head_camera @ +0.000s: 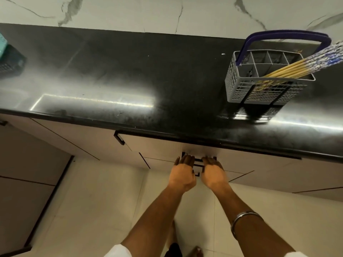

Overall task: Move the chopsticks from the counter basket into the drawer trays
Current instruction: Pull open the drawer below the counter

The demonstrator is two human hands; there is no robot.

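A grey cutlery basket [259, 91] with a blue handle stands on the black counter [130, 71] at the right. Several yellow chopsticks [289, 70] with blue-patterned tops lean out of its front right compartment toward the right. Below the counter edge, the drawer front [163, 147] is closed. My left hand [182, 172] and my right hand [213, 173] are side by side at the drawer's black handle [198, 160], with the fingers hooked onto the bar. Their fingertips are in shadow. No drawer trays are visible.
A dark crate with a teal item on it [9, 60] sits at the counter's far left. Another black handle [118, 139] hangs on the cabinet to the left. More drawer fronts lie below the hands, above a pale tiled floor [92, 210]. A marble wall backs the counter.
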